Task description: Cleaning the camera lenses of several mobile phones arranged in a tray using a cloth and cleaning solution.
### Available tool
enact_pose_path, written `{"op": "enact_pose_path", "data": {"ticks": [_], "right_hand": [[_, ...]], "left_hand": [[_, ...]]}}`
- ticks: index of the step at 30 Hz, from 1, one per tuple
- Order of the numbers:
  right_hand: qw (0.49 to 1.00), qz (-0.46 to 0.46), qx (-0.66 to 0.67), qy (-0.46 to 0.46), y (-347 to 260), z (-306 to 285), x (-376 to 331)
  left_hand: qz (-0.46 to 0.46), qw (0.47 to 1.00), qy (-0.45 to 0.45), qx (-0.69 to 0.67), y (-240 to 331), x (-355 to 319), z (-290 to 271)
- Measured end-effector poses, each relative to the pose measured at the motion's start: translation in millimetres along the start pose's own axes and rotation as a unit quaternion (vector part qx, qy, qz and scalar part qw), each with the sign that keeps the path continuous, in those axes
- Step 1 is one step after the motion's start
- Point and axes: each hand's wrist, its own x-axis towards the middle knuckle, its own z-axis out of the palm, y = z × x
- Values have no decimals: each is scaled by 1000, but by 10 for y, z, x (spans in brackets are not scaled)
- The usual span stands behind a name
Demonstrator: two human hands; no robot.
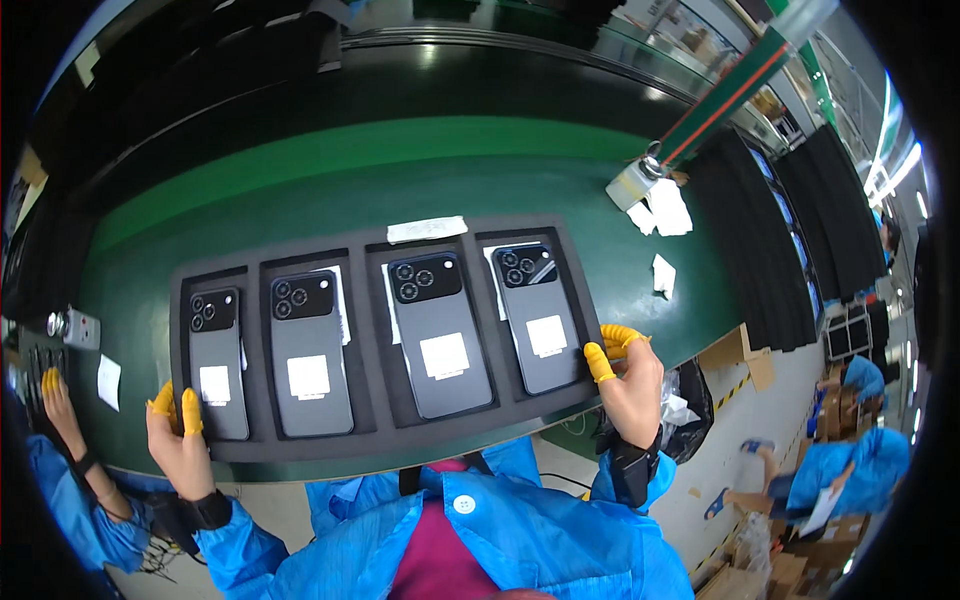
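A dark foam tray lies at the near edge of the green bench, slightly tilted in view. Each of its compartments holds a grey phone, back side up, with a white sticker: far-left phone, second phone, third phone and far-right phone. White paper shows beneath the phones. My left hand, in yellow finger cots, pinches the tray's left end. My right hand, also with yellow finger cots, grips its right end. A white label strip lies on the tray's far rim.
White bottles stand at the bench's left and right. Paper pieces lie near the right one. Stacked black trays rise at right. A co-worker's hand is at far left; another person is at right.
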Motion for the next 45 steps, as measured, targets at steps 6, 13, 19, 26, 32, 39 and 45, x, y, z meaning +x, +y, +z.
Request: {"op": "enact_pose_path", "data": {"ticks": [6, 13, 19, 26, 32, 39, 45], "right_hand": [[998, -39, -16, 39, 27, 153, 73], [995, -64, -35, 68, 41, 216, 78], [995, -73, -25, 56, 32, 248, 107], [995, -82, 29, 53, 262, 260, 123], [993, -92, 38, 66, 390, -55, -199], [985, 59, 38, 159, 582, -491, -845], [973, 103, 15, 205, 644, -391, -974]], "left_hand": [[59, 993, 64, 83, 94, -121, 40], [46, 995, 78, 39, 192, -152, 69], [52, 994, 91, 7, 279, -100, 80], [79, 986, 86, 116, 182, -98, 72], [144, 980, 61, 120, 391, -111, 46], [321, 946, 4, 42, 1001, 220, 504], [383, 918, -79, 68, 1403, 1023, 1389]]}}
